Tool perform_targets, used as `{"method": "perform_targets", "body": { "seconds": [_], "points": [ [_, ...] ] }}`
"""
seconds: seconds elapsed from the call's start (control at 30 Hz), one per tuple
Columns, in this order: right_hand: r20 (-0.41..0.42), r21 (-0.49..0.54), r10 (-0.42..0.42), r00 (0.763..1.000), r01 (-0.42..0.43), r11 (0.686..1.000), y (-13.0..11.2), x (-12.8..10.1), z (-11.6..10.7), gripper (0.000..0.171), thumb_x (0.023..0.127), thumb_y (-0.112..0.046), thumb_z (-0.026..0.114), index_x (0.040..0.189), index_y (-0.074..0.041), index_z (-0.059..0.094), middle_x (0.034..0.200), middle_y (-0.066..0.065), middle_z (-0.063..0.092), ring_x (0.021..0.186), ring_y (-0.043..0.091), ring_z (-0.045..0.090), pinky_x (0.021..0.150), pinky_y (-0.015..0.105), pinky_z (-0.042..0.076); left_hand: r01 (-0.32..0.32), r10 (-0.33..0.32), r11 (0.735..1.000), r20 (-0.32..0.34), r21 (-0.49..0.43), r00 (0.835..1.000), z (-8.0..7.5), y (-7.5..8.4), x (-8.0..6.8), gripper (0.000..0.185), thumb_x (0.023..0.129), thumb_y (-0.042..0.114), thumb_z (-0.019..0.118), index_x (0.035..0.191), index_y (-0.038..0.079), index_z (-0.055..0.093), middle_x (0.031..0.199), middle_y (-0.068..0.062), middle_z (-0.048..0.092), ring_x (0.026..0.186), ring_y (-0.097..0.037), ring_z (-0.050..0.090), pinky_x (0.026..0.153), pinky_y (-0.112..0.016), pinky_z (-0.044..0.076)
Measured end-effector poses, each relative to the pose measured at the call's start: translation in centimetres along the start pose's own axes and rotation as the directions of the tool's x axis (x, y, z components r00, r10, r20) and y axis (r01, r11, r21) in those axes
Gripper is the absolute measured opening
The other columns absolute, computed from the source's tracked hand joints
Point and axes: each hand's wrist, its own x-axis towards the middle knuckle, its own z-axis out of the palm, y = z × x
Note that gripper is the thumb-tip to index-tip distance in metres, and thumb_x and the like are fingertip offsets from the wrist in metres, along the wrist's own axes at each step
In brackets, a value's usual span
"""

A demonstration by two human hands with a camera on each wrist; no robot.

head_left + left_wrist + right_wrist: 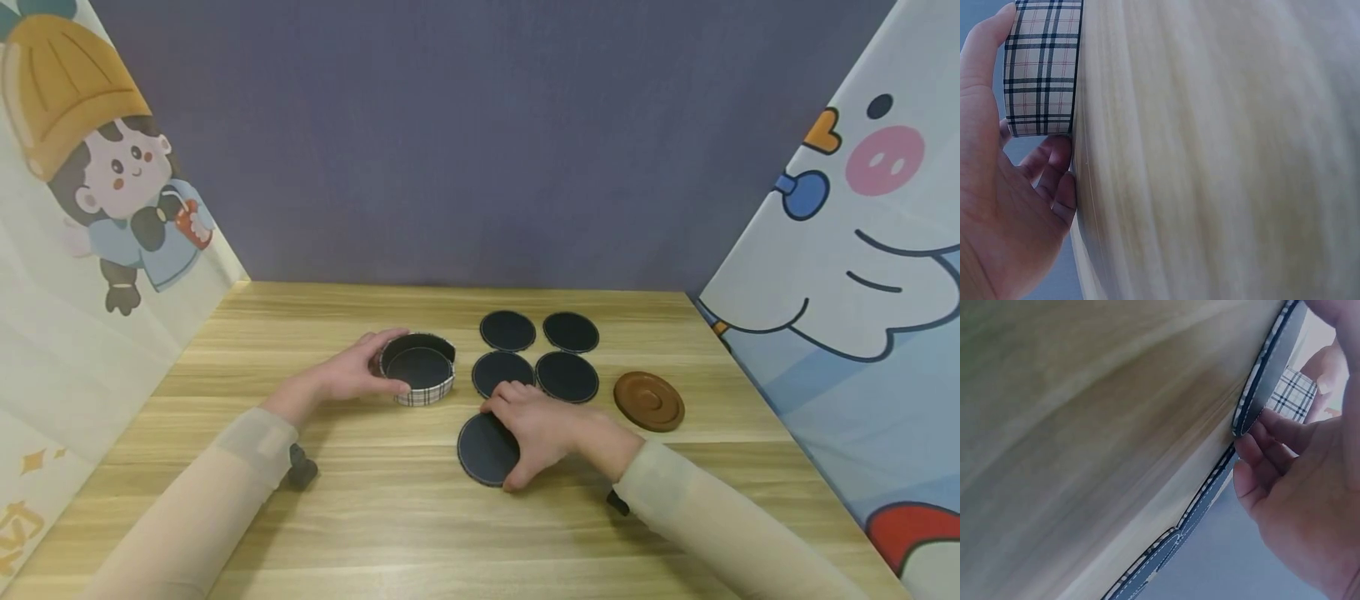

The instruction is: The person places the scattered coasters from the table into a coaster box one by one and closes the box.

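The right hand (542,433) pinches a thin, probably light coaster (486,450) by its rim (best hold); the left hand (352,372) grips the holder (418,369).

No readable text, label, brand or number anywhere. Only cartoon drawings on the left panel (90,208) and right panel (847,250); a few yellow strokes at the left panel's bottom corner, cut off and illegible. Plaid pattern on the holder (417,368), plain dark coasters (507,331), bare wood bench (420,533).
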Motion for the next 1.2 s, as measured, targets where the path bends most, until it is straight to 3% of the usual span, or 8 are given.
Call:
{"method": "perform_targets", "body": {
  "seconds": [0.33,0.73,1.2],
  "points": [
    [-0.053,-0.043,-0.015,0.998,0.012,0.999,-0.1,-0.1,0.1,0.103,0.066,-0.062,0.09,0.148,-0.011,0.056,0.136,-0.001,0.053,0.121,0.016,0.048,0.109,0.037,0.051,0.008,-0.008,1.0,0.002,-0.008,1.0,0.0,0.0,0.1,0.11,0.089,0.048,0.091,0.175,0.026,0.026,0.163,-0.027,0.037,0.15,-0.053,0.046,0.125,-0.073,0.037],
    [-0.163,0.038,-0.014,0.987,0.021,0.999,0.8,-0.2,-0.2,0.107,0.067,-0.055,0.089,0.155,-0.008,0.052,0.144,0.005,0.053,0.128,0.02,0.05,0.109,0.041,0.052,-0.001,0.001,1.0,-0.005,-0.007,1.0,0.1,0.0,0.1,0.109,0.089,0.047,0.092,0.175,0.027,0.028,0.162,-0.027,0.038,0.149,-0.052,0.048,0.125,-0.072,0.037],
    [-0.173,0.172,0.135,0.976,-0.105,0.979,1.9,0.5,-1.1,0.112,0.071,-0.057,0.086,0.166,-0.013,0.046,0.155,0.005,0.048,0.142,0.026,0.046,0.108,0.044,0.054,0.002,-0.002,1.0,-0.005,-0.007,1.0,0.1,0.1,0.0,0.109,0.089,0.046,0.092,0.175,0.026,0.027,0.162,-0.027,0.038,0.149,-0.053,0.048,0.126,-0.073,0.037]
  ]
}}
